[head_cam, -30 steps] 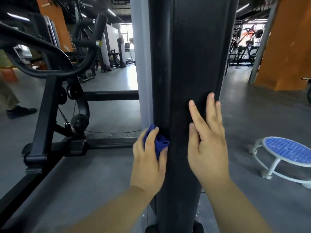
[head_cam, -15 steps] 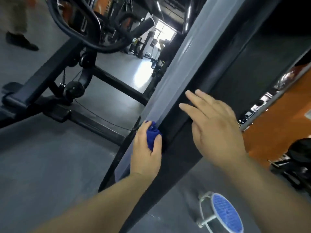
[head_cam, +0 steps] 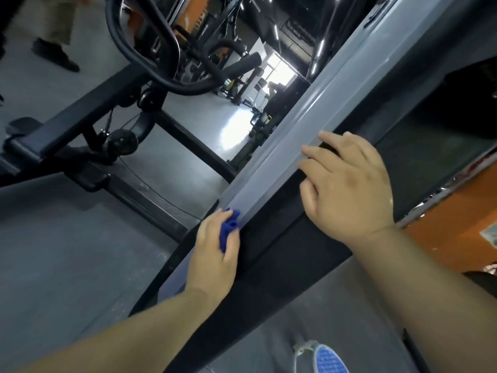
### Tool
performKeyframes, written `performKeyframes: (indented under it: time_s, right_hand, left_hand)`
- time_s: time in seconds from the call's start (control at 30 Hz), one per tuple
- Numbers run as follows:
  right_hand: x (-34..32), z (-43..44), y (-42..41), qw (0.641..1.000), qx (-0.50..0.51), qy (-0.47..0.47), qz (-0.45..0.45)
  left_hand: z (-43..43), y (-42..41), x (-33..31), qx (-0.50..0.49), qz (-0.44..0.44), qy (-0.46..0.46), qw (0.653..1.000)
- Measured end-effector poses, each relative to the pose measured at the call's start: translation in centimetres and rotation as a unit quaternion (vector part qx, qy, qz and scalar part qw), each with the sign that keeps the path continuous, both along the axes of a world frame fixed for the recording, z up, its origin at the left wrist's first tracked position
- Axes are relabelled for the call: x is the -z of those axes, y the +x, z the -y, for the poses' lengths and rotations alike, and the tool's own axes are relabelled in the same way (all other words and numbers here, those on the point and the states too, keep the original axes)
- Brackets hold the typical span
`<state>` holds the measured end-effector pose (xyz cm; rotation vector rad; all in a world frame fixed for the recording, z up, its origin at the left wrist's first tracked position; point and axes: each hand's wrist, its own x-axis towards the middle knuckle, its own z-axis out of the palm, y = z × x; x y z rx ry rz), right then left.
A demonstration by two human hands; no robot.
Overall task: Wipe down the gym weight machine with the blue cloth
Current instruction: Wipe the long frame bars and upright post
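Fingers of the left hand are bunched round the blue cloth, wadded against the grey edge of the weight machine. The right hand lies flat and loose just farther up, holding nothing. Cloth looks soft and light, so I'd keep it balled in the palm and press.

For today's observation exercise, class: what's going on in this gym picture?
A person is cleaning a weight machine. Their left hand holds a bunched blue cloth against the lower edge of its grey panel. The right hand rests open on the machine further along, fingertips reaching onto the grey panel.
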<state>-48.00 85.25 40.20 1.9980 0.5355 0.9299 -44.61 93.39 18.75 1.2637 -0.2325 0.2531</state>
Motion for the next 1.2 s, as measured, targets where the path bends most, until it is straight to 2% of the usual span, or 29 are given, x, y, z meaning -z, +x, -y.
performKeyframes:
  time_s: [0.07, 0.13, 0.17, 0.23, 0.33, 0.37, 0.43, 0.5, 0.57, 0.63, 0.7, 0.8, 0.83, 0.87, 0.93, 1.0, 1.03, 1.13, 1.2]
  right_hand:
    - [0.0, -0.2, 0.1, 1.0, 0.008, -0.002, 0.009]
    - [-0.1, -0.5, 0.2, 1.0, 0.025, -0.017, 0.006]
    - [0.0, -0.6, 0.2, 0.999, 0.034, -0.023, 0.003]
    - [0.1, -0.5, 0.2, 0.999, 0.037, -0.024, 0.004]
    - [0.0, -0.4, 0.2, 0.999, 0.038, -0.021, 0.01]
    - [0.0, -0.3, 0.3, 0.999, 0.036, -0.022, 0.011]
    - [0.0, -0.2, 0.3, 0.999, 0.028, -0.025, 0.01]
    - [-0.5, -0.3, -0.1, 0.999, 0.025, -0.019, -0.008]
    - [-2.2, -0.8, -0.6, 0.999, 0.032, -0.006, -0.023]
    - [-4.5, -1.2, -1.1, 0.999, 0.048, 0.009, -0.013]
    - [-6.3, -1.4, -1.4, 0.998, 0.059, 0.019, -0.001]
    - [-6.0, -1.3, -1.6, 0.998, 0.068, 0.013, -0.011]
    - [-5.4, -1.3, -1.7, 0.997, 0.074, 0.011, -0.02]
    - [-4.6, -1.3, -1.8, 0.996, 0.08, 0.005, -0.03]
    - [-2.9, -1.4, -1.6, 0.995, 0.093, -0.009, -0.041]
    - [-1.3, -1.6, -1.2, 0.994, 0.109, -0.015, -0.028]
    - [-0.7, -1.8, -1.0, 0.993, 0.12, -0.012, -0.019]
    - [0.4, -3.2, -0.1, 0.988, 0.151, 0.004, -0.03]
    - [1.1, -4.1, 0.2, 0.982, 0.178, 0.004, -0.054]
  left_hand:
    - [0.1, 0.5, -1.0, -0.001, -0.04, -0.004, 0.999]
    - [0.4, 1.6, -4.8, 0.004, -0.056, -0.008, 0.998]
    - [0.5, 1.9, -7.0, 0.008, -0.034, -0.018, 0.999]
    - [0.6, 1.7, -9.4, -0.002, 0.063, -0.042, 0.997]
    - [1.2, 1.1, -6.1, -0.036, 0.169, 0.004, 0.985]
    - [1.4, 0.8, -4.1, -0.038, 0.168, 0.013, 0.985]
    - [1.4, 0.1, -1.5, -0.032, 0.112, -0.009, 0.993]
    - [1.3, -0.3, -2.2, -0.017, 0.024, -0.045, 0.999]
    - [1.4, -0.2, -5.4, -0.01, -0.004, -0.059, 0.998]
    - [1.3, -0.5, -9.6, -0.011, 0.045, -0.066, 0.997]
    - [1.2, -1.1, -12.0, -0.029, 0.116, -0.033, 0.992]
    - [1.4, -1.5, -8.7, -0.072, 0.23, 0.05, 0.969]
    - [1.6, -1.6, -6.2, -0.074, 0.237, 0.072, 0.966]
    - [1.6, -1.8, -3.4, -0.066, 0.211, 0.082, 0.972]
    - [0.9, -2.3, 1.0, -0.032, 0.075, 0.054, 0.995]
    - [0.5, -1.7, 3.1, -0.002, -0.08, 0.034, 0.996]
    - [0.5, -0.9, 3.0, -0.007, -0.115, 0.041, 0.992]
    - [0.4, 2.0, -0.7, -0.03, -0.127, 0.024, 0.991]
    - [0.4, 1.8, -3.7, -0.032, -0.044, 0.01, 0.998]
